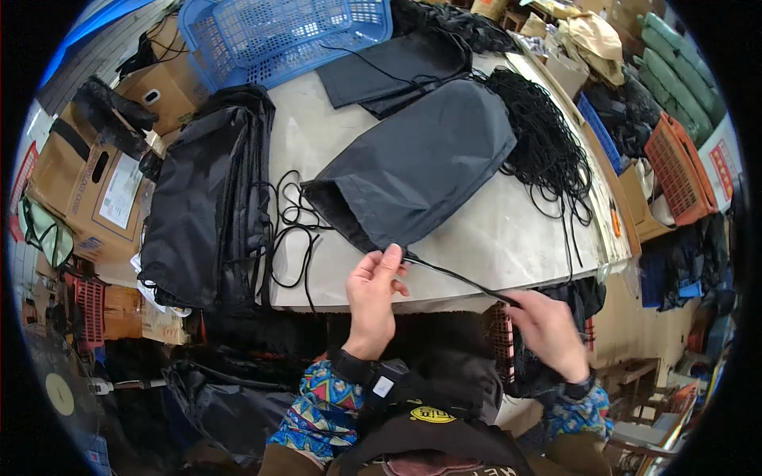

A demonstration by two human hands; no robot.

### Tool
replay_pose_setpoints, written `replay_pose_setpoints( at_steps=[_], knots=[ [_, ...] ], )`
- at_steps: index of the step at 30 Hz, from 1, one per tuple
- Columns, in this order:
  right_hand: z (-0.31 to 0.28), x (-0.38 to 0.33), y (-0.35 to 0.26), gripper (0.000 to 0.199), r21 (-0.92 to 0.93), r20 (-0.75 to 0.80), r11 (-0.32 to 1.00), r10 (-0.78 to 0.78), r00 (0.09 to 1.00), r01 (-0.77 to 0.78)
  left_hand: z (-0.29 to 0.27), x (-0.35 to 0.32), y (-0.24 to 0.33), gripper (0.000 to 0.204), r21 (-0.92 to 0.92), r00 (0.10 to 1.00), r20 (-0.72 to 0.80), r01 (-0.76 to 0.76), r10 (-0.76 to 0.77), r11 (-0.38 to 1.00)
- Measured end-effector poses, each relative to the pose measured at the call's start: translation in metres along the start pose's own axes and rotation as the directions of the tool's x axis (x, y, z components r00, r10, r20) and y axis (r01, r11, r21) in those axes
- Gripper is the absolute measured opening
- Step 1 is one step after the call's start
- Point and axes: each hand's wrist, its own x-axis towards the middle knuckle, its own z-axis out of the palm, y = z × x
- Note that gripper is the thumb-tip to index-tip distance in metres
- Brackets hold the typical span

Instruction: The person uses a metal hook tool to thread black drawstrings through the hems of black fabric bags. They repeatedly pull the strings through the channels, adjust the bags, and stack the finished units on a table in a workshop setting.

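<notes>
A black fabric bag (pixel 429 155) lies slantwise on the pale tabletop, its mouth toward the lower left. At the near corner of that mouth my left hand (pixel 371 297) pinches the bag's edge between thumb and fingers. A black cord (pixel 452 274) runs from that corner to my right hand (pixel 549 327), stretched nearly straight. My right hand, a little blurred, is closed on the cord past the table's front edge. More cord (pixel 294 230) comes out at the mouth's other corner and lies in loose loops on the table.
Left of the bag lies a stack of black bags (pixel 206 198). A tangled bundle of black cords (pixel 548 143) hangs toward the right edge. Behind are flat black fabric pieces (pixel 389 67) and a blue plastic basket (pixel 278 40). An orange-handled tool (pixel 615 218) lies at the right edge.
</notes>
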Motion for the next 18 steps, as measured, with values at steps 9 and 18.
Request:
replay_pose_setpoints(
  at_steps=[9,18],
  knots=[
    [0.022,0.007,-0.007,0.024,-0.063,-0.044,0.994,-0.093,0.995,0.091,0.032,-0.022,-0.033,0.023,0.078,0.92,0.342,0.174,-0.191,0.982],
    [-0.035,-0.007,-0.007,0.013,-0.029,-0.021,0.992,0.119,0.993,-0.119,0.014,0.019,0.007,0.039,-0.012,0.968,0.249,0.035,-0.031,0.999]
  ],
)
